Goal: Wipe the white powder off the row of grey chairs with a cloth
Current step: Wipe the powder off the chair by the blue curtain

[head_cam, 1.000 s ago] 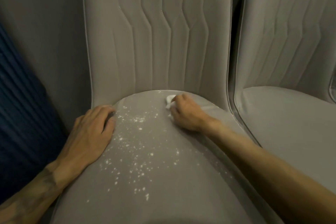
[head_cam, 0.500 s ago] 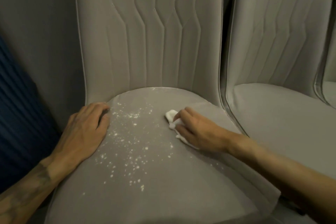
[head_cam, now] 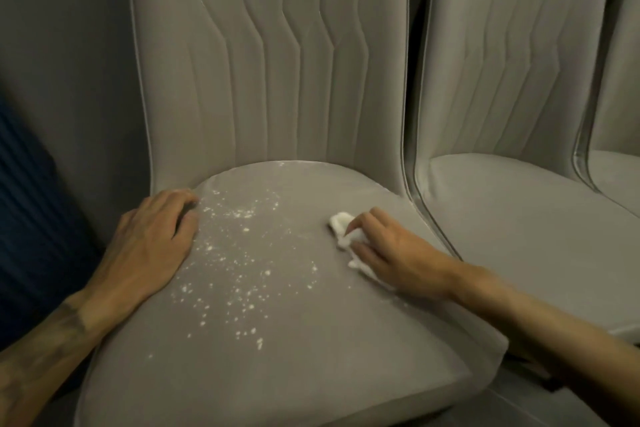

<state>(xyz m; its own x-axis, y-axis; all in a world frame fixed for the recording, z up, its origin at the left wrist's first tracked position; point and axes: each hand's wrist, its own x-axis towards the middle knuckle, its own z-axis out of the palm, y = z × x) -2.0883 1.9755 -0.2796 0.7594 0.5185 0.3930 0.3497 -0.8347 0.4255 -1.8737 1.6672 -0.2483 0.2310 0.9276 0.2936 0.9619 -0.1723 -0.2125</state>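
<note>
Clutching the cloth [head_cam: 341,222], the right hand [head_cam: 393,255] presses the chair seat [head_cam: 311,350].

One camera sits on the person's head. It looks forward and down, from very close, at the seat of a grey chair [head_cam: 346,340]. The chair back [head_cam: 270,80] stands on the far side. A second grey chair [head_cam: 519,236] shows on the right.
</note>
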